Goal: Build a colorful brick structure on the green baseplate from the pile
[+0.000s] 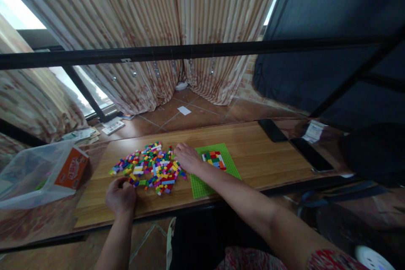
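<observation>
A loose pile of small coloured building bricks [148,164] lies spread on the left half of the wooden board. At the pile's near left edge, my left hand [120,197] is closed, its fingers curled by the bricks; whatever they pinch is hidden. My right hand [187,158] reaches over the left side of the green baseplate [198,187] to the pile's right edge. Its fingers are bent together at the bricks, and I cannot make out what is between them. On the baseplate sits a block of multicoloured bricks [215,159], partly behind my right forearm.
A clear plastic box [34,173] with an orange label stands at the left. Two dark phone-like slabs [272,130] lie at the right end of the wooden board [247,147]. A black metal rail [196,50] crosses beyond it, before the curtains [142,17].
</observation>
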Available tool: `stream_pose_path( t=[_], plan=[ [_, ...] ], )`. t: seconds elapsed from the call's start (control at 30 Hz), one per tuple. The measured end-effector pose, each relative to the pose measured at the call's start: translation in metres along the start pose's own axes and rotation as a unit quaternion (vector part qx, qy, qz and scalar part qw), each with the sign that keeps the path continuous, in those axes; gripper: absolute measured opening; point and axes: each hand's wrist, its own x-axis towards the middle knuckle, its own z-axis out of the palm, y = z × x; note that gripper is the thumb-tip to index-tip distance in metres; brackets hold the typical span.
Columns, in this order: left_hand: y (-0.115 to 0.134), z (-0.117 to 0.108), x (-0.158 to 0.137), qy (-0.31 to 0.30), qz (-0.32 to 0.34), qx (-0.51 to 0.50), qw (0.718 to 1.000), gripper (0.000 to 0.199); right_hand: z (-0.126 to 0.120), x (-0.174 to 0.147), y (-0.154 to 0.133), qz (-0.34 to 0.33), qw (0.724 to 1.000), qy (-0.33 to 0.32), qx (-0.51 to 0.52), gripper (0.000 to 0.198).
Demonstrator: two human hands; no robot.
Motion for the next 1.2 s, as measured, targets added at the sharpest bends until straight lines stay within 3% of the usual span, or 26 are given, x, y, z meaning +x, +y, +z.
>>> stream_pose_path(
  t=[0.13, 0.23, 0.3, 0.4, 0.6, 0.8, 1.03, 1.2],
  plan=[
    [0.001, 0.000, 0.000, -0.005, 0.003, 0.006, 1.000, 0.026, -0.019, -0.039, 0.030, 0.029, 0.996, 0.063, 0.057, 0.015],
    [0.000, 0.000, 0.001, -0.009, 0.006, 0.016, 1.000, 0.027, -0.034, -0.074, 0.074, 0.120, 0.982, 0.113, 0.092, 0.016],
    [0.000, 0.001, 0.001, -0.009, 0.006, 0.020, 1.000, 0.027, -0.040, -0.092, 0.102, 0.166, 0.976, 0.109, 0.089, 0.017],
    [0.000, 0.001, 0.002, -0.011, 0.000, 0.023, 1.000, 0.027, -0.042, -0.103, 0.127, 0.165, 0.982, 0.067, 0.067, 0.016],
    [0.000, 0.001, 0.001, -0.001, 0.006, 0.025, 1.000, 0.023, -0.036, -0.095, 0.129, 0.125, 0.992, -0.012, 0.035, 0.015],
    [-0.001, 0.002, 0.002, -0.005, 0.004, 0.034, 0.999, 0.023, -0.039, -0.091, 0.137, 0.108, 0.992, -0.036, 0.048, 0.016],
    [-0.003, 0.004, 0.002, -0.001, 0.012, 0.039, 0.999, 0.024, -0.038, -0.088, 0.151, 0.070, 0.983, -0.044, 0.165, 0.023],
    [-0.002, 0.003, 0.002, -0.001, 0.010, 0.037, 0.999, 0.025, -0.023, -0.087, 0.159, 0.104, 0.960, -0.017, 0.259, 0.031]
  ],
)
